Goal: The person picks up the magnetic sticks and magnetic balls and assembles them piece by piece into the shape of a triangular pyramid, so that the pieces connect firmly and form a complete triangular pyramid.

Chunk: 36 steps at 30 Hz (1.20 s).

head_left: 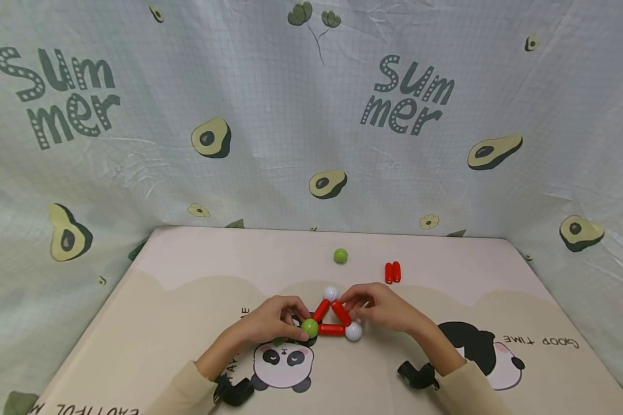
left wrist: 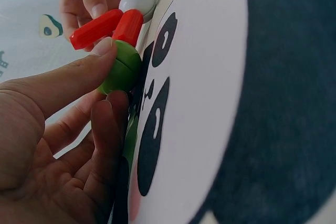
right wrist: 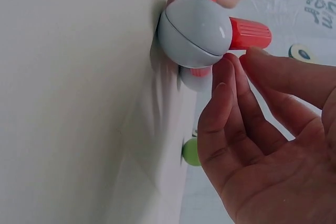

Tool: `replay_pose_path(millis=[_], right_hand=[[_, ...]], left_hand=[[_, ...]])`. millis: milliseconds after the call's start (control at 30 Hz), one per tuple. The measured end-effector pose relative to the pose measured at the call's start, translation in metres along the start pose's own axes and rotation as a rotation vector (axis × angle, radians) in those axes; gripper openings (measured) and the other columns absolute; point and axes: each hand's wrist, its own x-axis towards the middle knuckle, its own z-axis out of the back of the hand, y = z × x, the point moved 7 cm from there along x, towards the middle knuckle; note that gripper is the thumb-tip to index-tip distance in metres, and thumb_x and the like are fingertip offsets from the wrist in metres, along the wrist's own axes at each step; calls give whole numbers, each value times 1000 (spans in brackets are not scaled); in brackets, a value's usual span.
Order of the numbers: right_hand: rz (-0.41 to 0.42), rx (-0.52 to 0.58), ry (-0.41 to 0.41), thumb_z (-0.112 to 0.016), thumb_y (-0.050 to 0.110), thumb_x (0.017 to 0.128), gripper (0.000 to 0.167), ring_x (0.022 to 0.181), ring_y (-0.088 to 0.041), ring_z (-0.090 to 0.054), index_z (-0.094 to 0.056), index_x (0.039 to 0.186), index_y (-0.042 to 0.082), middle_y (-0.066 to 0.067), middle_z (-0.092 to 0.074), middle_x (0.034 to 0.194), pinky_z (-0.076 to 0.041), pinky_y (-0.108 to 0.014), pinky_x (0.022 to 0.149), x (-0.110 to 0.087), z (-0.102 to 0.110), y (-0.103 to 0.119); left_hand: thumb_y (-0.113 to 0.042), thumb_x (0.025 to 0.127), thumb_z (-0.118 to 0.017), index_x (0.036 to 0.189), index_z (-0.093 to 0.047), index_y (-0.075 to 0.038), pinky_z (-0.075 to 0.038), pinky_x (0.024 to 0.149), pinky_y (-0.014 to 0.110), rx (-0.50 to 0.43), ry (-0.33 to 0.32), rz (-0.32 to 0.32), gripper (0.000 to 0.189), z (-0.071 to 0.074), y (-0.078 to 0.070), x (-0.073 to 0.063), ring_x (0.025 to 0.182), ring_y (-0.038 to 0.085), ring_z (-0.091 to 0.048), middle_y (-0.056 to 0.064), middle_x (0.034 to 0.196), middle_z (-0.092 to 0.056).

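My left hand (head_left: 277, 320) pinches a green ball (left wrist: 125, 69) between thumb and fingers, close to the tabletop. From that ball a short red rod (head_left: 331, 329) runs to a white ball (right wrist: 195, 31) on the right. A second red rod (head_left: 321, 310) leads from the green ball to another white ball (head_left: 330, 293) at the back. My right hand (head_left: 376, 305) holds a third red rod (right wrist: 250, 33) by thumb and fingertips. This rod joins the right white ball at one end and slants up off the table, its other end overlapping the back ball in the head view.
Beyond the hands lies a loose green ball (head_left: 340, 256). Two red rods (head_left: 393, 272) lie side by side at the back right. The printed mat (head_left: 197, 340) shows a panda and lettering. A patterned cloth (head_left: 270, 104) hangs behind the table.
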Motion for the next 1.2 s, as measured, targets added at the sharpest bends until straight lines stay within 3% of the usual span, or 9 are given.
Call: replay_pose_path(millis=[333,967,1200], right_hand=[[11,-32,21,-77,13,90,31,90,-13,-62,-72,120,8,-3,-69,99,-53,-24,79,1,-6,2],[-2,-37,12,-75,12,92,30,90,-15,-62,-71,121,10,-4,-69,98,-53,-24,79,-1,-3,-2],[35,-36,-19,-72,12,94,30,91,-13,-64,-69,122,3,-6,-71,100,-53,-24,80,-4,10,5]], left_hand=[[-15,85,-85,110,-69,-8,-47,65,22,-4,-4,-5,30,0,0,0,75,15,-59,4,101,-67],[-15,86,-84,111,-69,-8,-48,66,22,-11,1,-1,30,-1,1,0,76,15,-59,4,101,-67],[-15,86,-84,111,-69,-9,-48,66,22,-5,-1,-4,30,-1,1,1,76,15,-59,4,101,-67]])
